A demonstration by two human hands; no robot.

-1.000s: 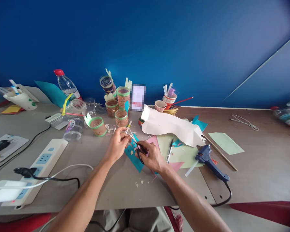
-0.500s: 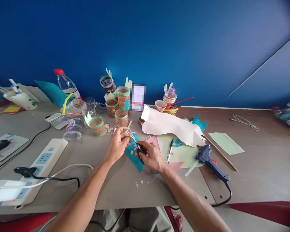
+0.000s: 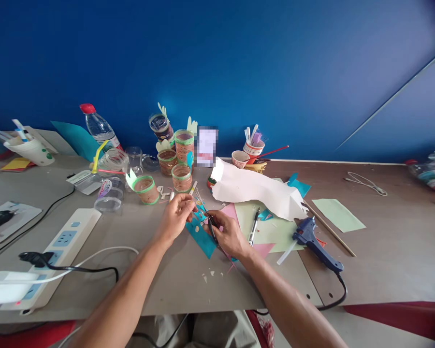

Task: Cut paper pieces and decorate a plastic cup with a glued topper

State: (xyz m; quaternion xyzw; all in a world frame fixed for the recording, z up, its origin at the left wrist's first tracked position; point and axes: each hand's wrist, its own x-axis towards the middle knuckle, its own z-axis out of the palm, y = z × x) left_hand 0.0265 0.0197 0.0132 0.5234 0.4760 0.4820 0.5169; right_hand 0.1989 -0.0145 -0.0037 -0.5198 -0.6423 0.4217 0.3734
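My right hand (image 3: 229,235) is closed round the black handles of a pair of scissors (image 3: 207,216), blades pointing up and left toward my left hand. My left hand (image 3: 176,215) pinches a small scrap of paper at the blade tips; the scrap is too small to name its colour. Under both hands lies a teal sheet of paper (image 3: 202,237) with cut-out holes, flat on the brown table (image 3: 384,241). Small pale paper offcuts (image 3: 210,275) lie on the table just in front of my hands.
Brown-wrapped cups with green rims (image 3: 147,189) stand behind my hands. White crumpled paper (image 3: 255,188), a pen (image 3: 254,224) and a blue glue gun (image 3: 313,242) lie to the right. A power strip (image 3: 58,251) with cables and a water bottle (image 3: 99,128) are at the left.
The scissors have tilted more upright and their blades have drawn closer together. My left hand has shifted slightly down and right with the scrap.
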